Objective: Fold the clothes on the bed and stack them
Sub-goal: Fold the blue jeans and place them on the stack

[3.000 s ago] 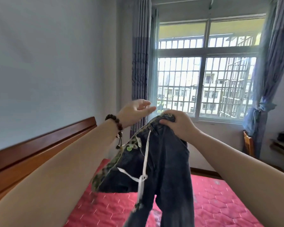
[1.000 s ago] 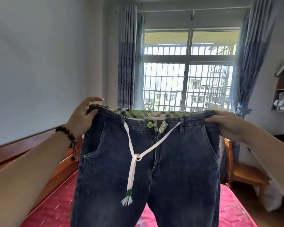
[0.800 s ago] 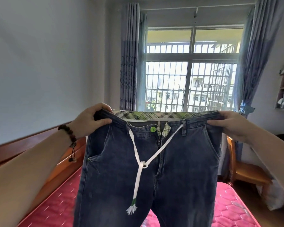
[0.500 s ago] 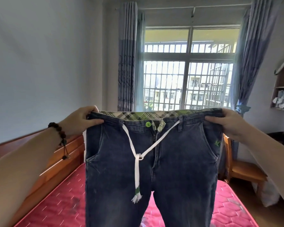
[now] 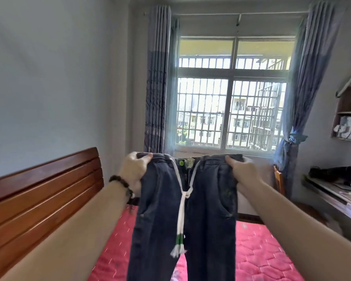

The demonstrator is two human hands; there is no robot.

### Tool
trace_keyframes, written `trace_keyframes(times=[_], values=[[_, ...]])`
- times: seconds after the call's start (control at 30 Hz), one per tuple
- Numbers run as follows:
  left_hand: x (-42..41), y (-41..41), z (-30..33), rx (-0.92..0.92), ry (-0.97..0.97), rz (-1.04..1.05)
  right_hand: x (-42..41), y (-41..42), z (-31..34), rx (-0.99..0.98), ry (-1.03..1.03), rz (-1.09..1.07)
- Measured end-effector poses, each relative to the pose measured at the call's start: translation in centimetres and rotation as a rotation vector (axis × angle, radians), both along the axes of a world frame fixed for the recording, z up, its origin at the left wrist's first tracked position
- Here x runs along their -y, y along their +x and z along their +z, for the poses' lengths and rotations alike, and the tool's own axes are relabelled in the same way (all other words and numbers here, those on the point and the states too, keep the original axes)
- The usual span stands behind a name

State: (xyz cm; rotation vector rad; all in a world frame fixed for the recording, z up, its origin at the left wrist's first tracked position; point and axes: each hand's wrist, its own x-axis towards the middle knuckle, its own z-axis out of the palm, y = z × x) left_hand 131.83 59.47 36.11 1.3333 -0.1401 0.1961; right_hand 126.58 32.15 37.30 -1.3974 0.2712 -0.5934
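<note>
A pair of dark blue jeans [image 5: 209, 216] with a white drawstring and a green button hangs in the air in front of me, front side facing me, legs running out of the bottom of the view. My left hand [image 5: 133, 173], with a bead bracelet on the wrist, grips the left end of the waistband. My right hand [image 5: 244, 172] grips the right end. Both arms are stretched out. Below the jeans lies the bed with its pink quilted mattress [image 5: 261, 248]. No other clothes show.
A wooden headboard [image 5: 41, 197] runs along the left wall. Ahead is a barred window [image 5: 229, 110] between blue curtains. A wooden chair [image 5: 279, 182] stands beside the bed, with a desk [image 5: 336, 195] and a shelf [image 5: 349, 120] at right.
The jeans went from bunched in my right hand to spread by the waistband between both hands. Since half a second ago my hands have moved farther out and the waistband has narrowed.
</note>
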Motion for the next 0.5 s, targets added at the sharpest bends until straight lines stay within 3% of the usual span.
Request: trace_keyframes(times=[0.1,0.2,0.27,0.4,0.5], values=[[4.6,-1.5,0.2,0.130,0.080,0.000,-5.9,-0.9,-0.1,0.077,0.007,0.138],[6.9,-2.6,0.2,0.313,0.290,0.069,-10.1,-2.6,0.5,0.087,0.235,0.435],[6.8,-2.9,0.1,0.346,0.320,0.067,-10.6,-3.6,1.1,0.056,0.291,0.611],[5.1,-3.1,-0.6,0.377,0.250,-0.182,-10.3,-4.7,2.4,0.085,0.236,0.821],[3.3,-2.6,0.1,0.390,0.105,-0.246,-9.3,-5.2,3.3,0.052,-0.062,0.801]])
